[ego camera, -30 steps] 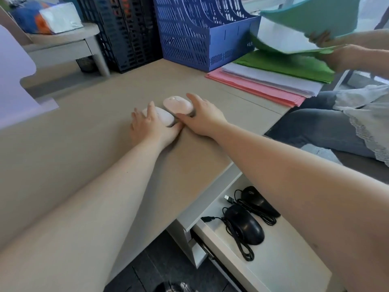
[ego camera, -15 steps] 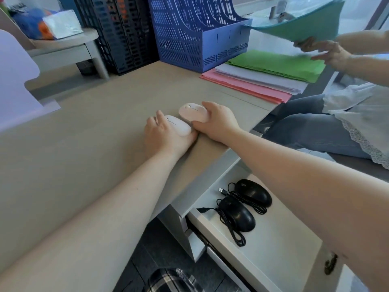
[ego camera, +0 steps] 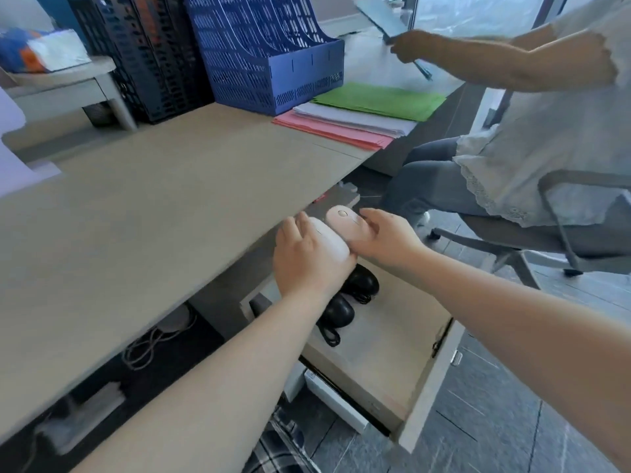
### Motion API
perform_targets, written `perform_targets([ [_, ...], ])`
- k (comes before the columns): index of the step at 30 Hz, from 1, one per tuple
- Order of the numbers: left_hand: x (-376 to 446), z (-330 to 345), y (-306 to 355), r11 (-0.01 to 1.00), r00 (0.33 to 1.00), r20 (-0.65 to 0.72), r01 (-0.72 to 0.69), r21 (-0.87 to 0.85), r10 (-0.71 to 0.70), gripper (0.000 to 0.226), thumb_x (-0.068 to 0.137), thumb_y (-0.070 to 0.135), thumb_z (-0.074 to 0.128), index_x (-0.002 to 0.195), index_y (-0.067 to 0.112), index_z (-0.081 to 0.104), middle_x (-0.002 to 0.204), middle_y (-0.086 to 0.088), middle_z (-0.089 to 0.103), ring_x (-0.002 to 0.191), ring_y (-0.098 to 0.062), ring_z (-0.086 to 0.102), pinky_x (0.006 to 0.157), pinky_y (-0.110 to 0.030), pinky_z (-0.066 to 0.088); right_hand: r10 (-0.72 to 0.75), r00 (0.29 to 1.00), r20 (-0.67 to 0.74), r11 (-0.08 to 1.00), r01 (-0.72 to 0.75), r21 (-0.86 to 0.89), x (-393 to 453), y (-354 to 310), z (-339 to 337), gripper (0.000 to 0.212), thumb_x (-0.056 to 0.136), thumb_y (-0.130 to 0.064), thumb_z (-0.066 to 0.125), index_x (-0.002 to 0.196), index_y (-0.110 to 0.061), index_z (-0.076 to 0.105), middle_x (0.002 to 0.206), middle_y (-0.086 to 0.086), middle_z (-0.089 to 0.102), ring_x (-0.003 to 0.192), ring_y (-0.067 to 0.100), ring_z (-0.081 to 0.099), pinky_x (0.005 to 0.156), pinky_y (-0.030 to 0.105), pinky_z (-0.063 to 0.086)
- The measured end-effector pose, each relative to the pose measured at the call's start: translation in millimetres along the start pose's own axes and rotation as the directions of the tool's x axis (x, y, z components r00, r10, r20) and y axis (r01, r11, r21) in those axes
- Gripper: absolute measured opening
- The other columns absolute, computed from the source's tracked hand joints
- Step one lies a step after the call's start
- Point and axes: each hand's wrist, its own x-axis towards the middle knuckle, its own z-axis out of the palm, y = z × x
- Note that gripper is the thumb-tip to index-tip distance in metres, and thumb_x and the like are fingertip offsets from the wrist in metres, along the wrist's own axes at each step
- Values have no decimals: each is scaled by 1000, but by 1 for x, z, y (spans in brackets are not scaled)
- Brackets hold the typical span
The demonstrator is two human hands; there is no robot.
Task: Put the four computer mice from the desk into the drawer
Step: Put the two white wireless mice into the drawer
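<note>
In the head view, both bare hands are held out past the front edge of the pale wood-grain desk (ego camera: pixel 143 213), above the open drawer. The left hand (ego camera: pixel 304 261) is curled around a smooth white oval computer mouse (ego camera: pixel 327 242), fingers wrapped over its far side and the thumb side towards the wearer. The right hand (ego camera: pixel 389 238) grips a pale pink oval computer mouse (ego camera: pixel 346 221) with a small round button on top, its fingers closed along the mouse's right flank. The two mice are just beside each other, apparently touching, and both are off the desk, in the air over the drawer.

Below them the light wooden pull-out drawer (ego camera: pixel 386 367) stands open. Inside, near its back, lie two glossy black corded mice: one (ego camera: pixel 363 283) further in and partly hidden by the left wrist, the other (ego camera: pixel 338 312) nearer the front, with a loop of black cable (ego camera: pixel 329 336) trailing from it.

At the back of the desk stand a blue perforated plastic file rack (ego camera: pixel 273 59) and a black one (ego camera: pixel 146 59) beside it. To their right lies a stack of pink, white and green paper sheets (ego camera: pixel 358 114). A second person in a white top (ego camera: pixel 546 138) sits on an office chair at the right, holding a folder.
</note>
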Motion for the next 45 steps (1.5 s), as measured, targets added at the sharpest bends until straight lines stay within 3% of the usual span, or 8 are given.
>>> perform_targets([
  [3, -30, 25, 7, 998, 982, 178, 59, 22, -62, 108, 62, 61, 71, 145, 9, 24, 135, -6, 38, 129, -24, 36, 104, -32, 35, 58, 991, 122, 992, -44, -117, -10, 38, 0, 63, 77, -31, 71, 134, -12, 50, 130, 11, 60, 118, 29, 55, 99, 39, 47],
  [8, -60, 63, 4, 970, 917, 387, 1, 242, -97, 107, 63, 71, 62, 147, 20, 20, 141, -9, 39, 129, -28, 32, 102, -39, 31, 167, 921, 353, 944, -47, -325, -12, 77, 7, 59, 80, -38, 68, 128, -10, 49, 127, 10, 57, 100, 21, 50, 78, 30, 41],
  [12, -75, 87, 5, 951, 858, 494, -21, 309, -142, 97, 64, 65, 62, 143, 19, 27, 138, -11, 40, 126, -30, 32, 101, -39, 30, 235, 853, 466, 915, -32, -403, -12, 96, 21, 76, 82, -38, 67, 144, -7, 35, 143, 11, 47, 130, 27, 46, 103, 32, 40],
  [15, -83, 106, 7, 946, 849, 514, -59, 320, -121, 87, 65, 62, 64, 135, 21, 34, 133, -9, 42, 123, -28, 33, 95, -37, 33, 254, 822, 509, 887, 12, -462, -12, 104, 32, 73, 81, -39, 67, 140, -3, 41, 139, 14, 51, 127, 30, 49, 104, 36, 44],
  [24, -87, 134, 16, 959, 818, 547, 18, 284, -177, 83, 67, 54, 71, 133, 24, 30, 130, -8, 33, 117, -27, 41, 88, -35, 42, 256, 788, 560, 825, 123, -551, -10, 111, 43, 55, 74, -42, 68, 114, -7, 55, 116, 11, 61, 104, 30, 61, 71, 28, 42],
  [28, -88, 133, 24, 969, 757, 607, 162, 185, -242, 86, 68, 52, 74, 135, 24, 27, 131, -9, 27, 112, -29, 53, 87, -35, 47, 261, 788, 558, 795, 152, -587, -8, 113, 47, 52, 72, -41, 69, 109, -6, 58, 110, 12, 65, 88, 28, 60, 69, 27, 46],
  [34, -86, 131, 23, 966, 709, 657, 208, 153, -256, 121, 53, 57, 84, 145, 23, 14, 143, -13, 17, 118, -32, 55, 94, -36, 48, 248, 803, 542, 805, 141, -577, -4, 117, 48, 61, 69, -47, 74, 112, -5, 61, 113, 12, 65, 101, 30, 64, 80, 32, 52],
  [45, -81, 120, 21, 956, 720, 636, 274, 106, -277, 99, 60, 48, 85, 135, 10, 32, 134, -10, 28, 113, -32, 55, 86, -37, 49, 198, 826, 528, 819, 156, -552, -4, 118, 47, 60, 74, -46, 73, 114, -4, 59, 117, 13, 63, 106, 30, 61, 82, 32, 49],
])
